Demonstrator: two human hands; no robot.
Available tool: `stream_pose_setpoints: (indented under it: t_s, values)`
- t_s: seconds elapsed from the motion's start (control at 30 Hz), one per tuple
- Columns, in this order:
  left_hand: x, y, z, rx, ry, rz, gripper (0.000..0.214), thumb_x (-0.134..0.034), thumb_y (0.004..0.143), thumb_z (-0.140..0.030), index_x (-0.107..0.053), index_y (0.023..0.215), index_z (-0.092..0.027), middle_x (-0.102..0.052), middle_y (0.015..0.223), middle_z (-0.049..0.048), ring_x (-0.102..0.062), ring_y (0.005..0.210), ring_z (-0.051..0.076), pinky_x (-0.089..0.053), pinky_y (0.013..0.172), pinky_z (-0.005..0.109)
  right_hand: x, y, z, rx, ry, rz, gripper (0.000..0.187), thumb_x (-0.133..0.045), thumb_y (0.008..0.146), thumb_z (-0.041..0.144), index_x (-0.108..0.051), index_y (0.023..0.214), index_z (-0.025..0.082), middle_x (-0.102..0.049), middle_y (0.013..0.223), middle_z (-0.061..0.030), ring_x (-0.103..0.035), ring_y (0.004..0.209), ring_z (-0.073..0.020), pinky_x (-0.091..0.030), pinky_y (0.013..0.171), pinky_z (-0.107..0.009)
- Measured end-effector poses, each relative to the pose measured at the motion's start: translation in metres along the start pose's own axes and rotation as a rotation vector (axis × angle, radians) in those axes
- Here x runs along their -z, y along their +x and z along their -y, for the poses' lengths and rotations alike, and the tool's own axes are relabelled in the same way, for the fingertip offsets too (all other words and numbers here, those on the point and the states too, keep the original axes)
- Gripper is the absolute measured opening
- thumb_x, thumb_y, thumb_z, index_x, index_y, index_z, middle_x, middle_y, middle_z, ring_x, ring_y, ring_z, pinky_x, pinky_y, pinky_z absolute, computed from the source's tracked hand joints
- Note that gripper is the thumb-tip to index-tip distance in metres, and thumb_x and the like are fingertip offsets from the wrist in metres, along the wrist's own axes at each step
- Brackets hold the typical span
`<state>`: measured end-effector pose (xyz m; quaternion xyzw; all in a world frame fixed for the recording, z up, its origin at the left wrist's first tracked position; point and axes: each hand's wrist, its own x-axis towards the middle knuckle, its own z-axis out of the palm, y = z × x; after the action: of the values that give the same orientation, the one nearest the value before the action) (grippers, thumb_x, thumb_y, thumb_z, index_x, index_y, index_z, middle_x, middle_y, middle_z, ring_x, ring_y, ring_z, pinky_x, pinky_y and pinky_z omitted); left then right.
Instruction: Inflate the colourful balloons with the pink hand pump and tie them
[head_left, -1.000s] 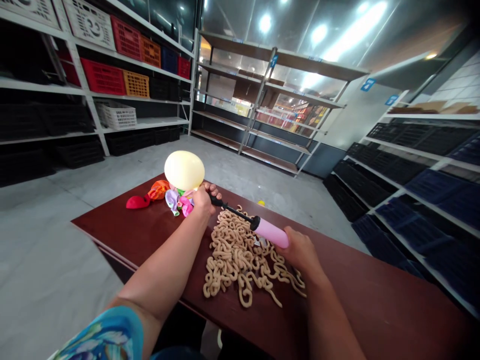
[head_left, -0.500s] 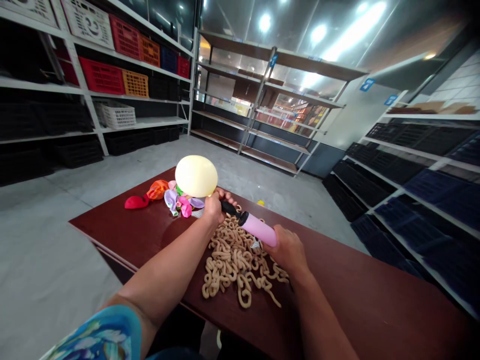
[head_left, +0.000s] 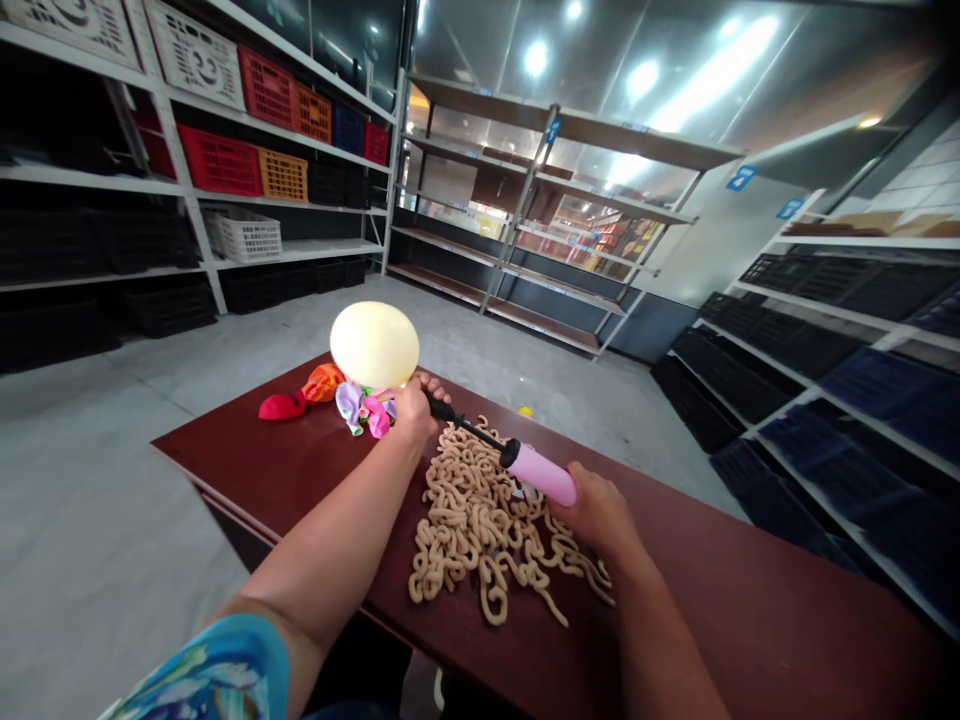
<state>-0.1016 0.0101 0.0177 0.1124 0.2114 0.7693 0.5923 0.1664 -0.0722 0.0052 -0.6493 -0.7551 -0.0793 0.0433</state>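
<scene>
My left hand [head_left: 415, 404] is closed around the neck of a pale yellow balloon [head_left: 373, 344], partly blown up, where it meets the black nozzle of a hand pump. My right hand [head_left: 598, 513] grips the pump's pink barrel [head_left: 541, 473], and the thin black rod between barrel and nozzle is drawn out. Both hands hover over a dark red table [head_left: 285, 470]. Under the pump lies a heap of tan, limp long balloons [head_left: 480, 525]. Past my left hand lies a small bunch of flat coloured balloons [head_left: 330, 396], red, orange, lilac and pink.
Metal shelving with red, orange, white and black crates [head_left: 225, 160] runs along the left wall. Empty shelves [head_left: 540, 240] stand at the back, and dark bins [head_left: 840, 370] fill the racks on the right. A small yellow object [head_left: 525, 411] lies on the grey floor beyond the table.
My right hand has pulled the pink barrel back from the nozzle, drawing the rod out after it had been pushed in half a second ago. The balloon stays on the nozzle.
</scene>
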Motion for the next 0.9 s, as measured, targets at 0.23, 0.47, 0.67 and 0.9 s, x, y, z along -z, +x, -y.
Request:
stream_pose_setpoints:
  t_s: [0.23,0.47,0.67,0.9]
  values:
    - [-0.003,-0.018,0.025,0.129,0.073,0.007,0.008,-0.038,0.063,-0.009,-0.038,0.063,-0.017,-0.047,0.054,0.0005,-0.048,0.044,0.012,-0.041,0.047,0.025,-0.004,-0.003,0.030,0.046,-0.020,-0.115,0.022,-0.057,0.070,0.037,-0.048,0.080,0.019,-0.060,0.078,-0.0038,-0.054,0.072,-0.0171,-0.025,0.059,-0.027]
    - [-0.003,-0.017,0.026,0.117,0.064,0.107,0.011,-0.038,0.064,-0.008,-0.035,0.062,-0.018,-0.033,0.046,-0.0047,-0.035,0.035,0.008,-0.036,0.043,0.023,-0.002,-0.002,0.037,0.035,0.018,-0.060,0.026,-0.059,0.069,0.038,-0.049,0.084,0.020,-0.061,0.080,-0.0033,-0.054,0.071,-0.0163,-0.024,0.058,-0.026]
    - [0.000,-0.002,0.002,0.051,0.020,0.029,0.011,-0.037,0.066,-0.009,-0.032,0.062,-0.019,-0.029,0.047,-0.0056,-0.030,0.035,0.008,-0.030,0.039,0.022,0.005,0.000,0.012,0.024,0.074,0.013,0.019,-0.058,0.069,0.034,-0.051,0.080,0.020,-0.061,0.080,-0.0017,-0.054,0.072,-0.0151,-0.023,0.057,-0.025]
    - [0.002,0.003,-0.004,0.036,-0.020,-0.018,0.013,-0.036,0.066,-0.008,-0.031,0.062,-0.019,-0.026,0.048,-0.0060,-0.029,0.035,0.008,-0.028,0.040,0.022,0.002,-0.001,-0.010,0.010,0.038,0.024,0.017,-0.058,0.068,0.031,-0.050,0.079,0.021,-0.062,0.078,-0.0007,-0.054,0.070,-0.0148,-0.022,0.056,-0.025]
